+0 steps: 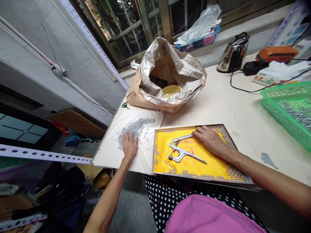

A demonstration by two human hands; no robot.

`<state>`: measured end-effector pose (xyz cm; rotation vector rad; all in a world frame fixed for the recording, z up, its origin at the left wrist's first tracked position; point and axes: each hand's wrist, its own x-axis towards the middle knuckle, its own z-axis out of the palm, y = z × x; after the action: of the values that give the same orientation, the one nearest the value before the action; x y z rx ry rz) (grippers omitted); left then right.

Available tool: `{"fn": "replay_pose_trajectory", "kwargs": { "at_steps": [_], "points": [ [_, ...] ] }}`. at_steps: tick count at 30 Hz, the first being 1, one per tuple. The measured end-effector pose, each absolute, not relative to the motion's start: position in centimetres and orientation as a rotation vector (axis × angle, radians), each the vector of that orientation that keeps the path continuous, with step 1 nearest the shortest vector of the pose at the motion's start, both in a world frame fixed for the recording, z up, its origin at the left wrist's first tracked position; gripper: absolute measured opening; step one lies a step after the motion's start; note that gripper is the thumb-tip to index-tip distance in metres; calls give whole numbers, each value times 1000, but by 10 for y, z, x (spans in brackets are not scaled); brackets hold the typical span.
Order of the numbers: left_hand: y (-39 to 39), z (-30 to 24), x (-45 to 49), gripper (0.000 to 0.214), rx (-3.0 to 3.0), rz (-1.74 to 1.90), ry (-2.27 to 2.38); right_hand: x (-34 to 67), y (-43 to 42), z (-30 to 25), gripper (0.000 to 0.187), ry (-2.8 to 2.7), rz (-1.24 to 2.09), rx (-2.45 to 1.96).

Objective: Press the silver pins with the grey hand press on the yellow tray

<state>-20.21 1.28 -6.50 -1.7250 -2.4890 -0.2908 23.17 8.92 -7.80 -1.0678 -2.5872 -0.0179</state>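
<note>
My left hand (130, 147) rests with its fingers spread on a pile of small silvery metal pins (136, 127), heaped on the white cloth at the table's left end. The fingertips touch the near side of the heap. My right hand (210, 140) is closed over the end of the upper handle of silver snap pliers (181, 153). The pliers lie on the yellow lining of a shallow tray (155, 131), their lower handle pointing right. More pins lie scattered along the tray's inside edges. What the pins are exactly is too small to tell.
Behind the pile stands an open sack (150, 102) with a yellow bowl (172, 90) inside. Small green scissors (125, 105) lie left of it. A green basket (274, 111) of metal pieces sits at right. A kettle (233, 55) stands at the back.
</note>
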Motion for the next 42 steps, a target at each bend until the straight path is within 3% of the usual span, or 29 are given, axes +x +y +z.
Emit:
{"fn": "replay_pose_trajectory", "kwargs": {
  "at_steps": [8, 16, 24, 30, 42],
  "points": [
    [7, -60, -150, 56, -2039, -19, -2203, 232, 89, -78, 16, -2585, -23, -1058],
    [16, -47, -143, 32, -2071, -168, -2036, 231, 88, -76, 18, -2587, -38, -1051],
    [24, -28, -146, 30, -2441, 56, -1713, 230, 89, -77, 19, -2584, -50, -1066],
    [24, -25, -139, 31, -2509, 229, -1742, 230, 89, -77, 17, -2589, -62, -1057],
    [27, -22, -134, 27, -2413, 236, -1879, 229, 87, -70, 19, -2601, -48, -1095]
  ]
}}
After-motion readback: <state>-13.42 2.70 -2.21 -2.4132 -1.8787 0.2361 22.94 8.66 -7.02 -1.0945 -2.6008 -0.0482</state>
